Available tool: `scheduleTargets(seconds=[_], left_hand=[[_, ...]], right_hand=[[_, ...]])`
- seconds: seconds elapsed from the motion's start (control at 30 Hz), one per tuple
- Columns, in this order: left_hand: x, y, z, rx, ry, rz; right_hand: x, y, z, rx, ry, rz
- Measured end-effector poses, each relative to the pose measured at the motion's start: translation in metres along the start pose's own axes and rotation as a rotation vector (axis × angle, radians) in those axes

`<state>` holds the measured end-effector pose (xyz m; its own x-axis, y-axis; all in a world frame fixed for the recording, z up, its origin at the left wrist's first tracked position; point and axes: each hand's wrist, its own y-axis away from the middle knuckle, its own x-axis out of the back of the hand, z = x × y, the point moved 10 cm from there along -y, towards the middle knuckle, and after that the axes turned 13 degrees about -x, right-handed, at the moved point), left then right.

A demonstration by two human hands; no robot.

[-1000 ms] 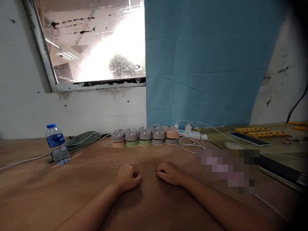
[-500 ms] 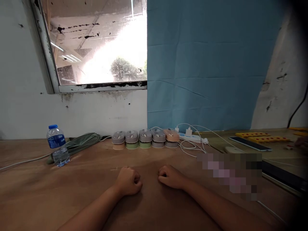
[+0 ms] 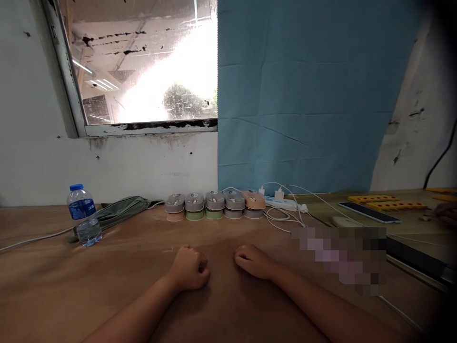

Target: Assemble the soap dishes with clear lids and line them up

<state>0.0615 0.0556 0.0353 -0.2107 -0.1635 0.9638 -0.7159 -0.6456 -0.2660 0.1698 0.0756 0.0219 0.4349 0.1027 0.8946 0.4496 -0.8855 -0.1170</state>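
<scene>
My left hand rests on the brown tabletop, curled into a loose fist with nothing showing in it. To its right, across a short gap, my right hand also lies closed, and no object is visible between its fingers. Behind both hands, along the wall, stands a row of small rounded two-tone boxes: an orange-based one at the left end, green-based ones in the row, and an orange-lidded one at the right end. Neither hand touches them.
At left stand a water bottle and a folded green cloth. A power strip with white cables sits right of the boxes. Further right are a phone, yellow racks, a pixelated patch and another person's hand.
My hands stay closed in the same place. The view has shifted very slightly, and the other person's hand at the far right has moved a little.
</scene>
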Motion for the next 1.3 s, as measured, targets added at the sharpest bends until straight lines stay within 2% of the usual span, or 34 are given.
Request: scheduleTargets(seconds=[0.17, 0.4, 0.87, 1.17, 1.3], left_hand=[[-0.004, 0.000, -0.002, 0.023, -0.029, -0.038], [0.000, 0.000, 0.002, 0.004, -0.056, -0.025], [-0.003, 0.001, -0.002, 0.038, -0.047, -0.034], [-0.005, 0.002, -0.004, 0.077, -0.031, -0.064], [-0.006, 0.003, -0.015, 0.084, -0.042, -0.030]], right_hand=[[0.000, -0.001, 0.001, -0.022, 0.003, -0.004], [-0.005, -0.004, 0.007, -0.052, -0.002, -0.014], [0.007, 0.002, 0.000, -0.072, -0.039, -0.002], [-0.001, -0.005, 0.017, -0.148, -0.074, 0.005], [-0.003, -0.006, 0.018, -0.149, -0.082, -0.004]])
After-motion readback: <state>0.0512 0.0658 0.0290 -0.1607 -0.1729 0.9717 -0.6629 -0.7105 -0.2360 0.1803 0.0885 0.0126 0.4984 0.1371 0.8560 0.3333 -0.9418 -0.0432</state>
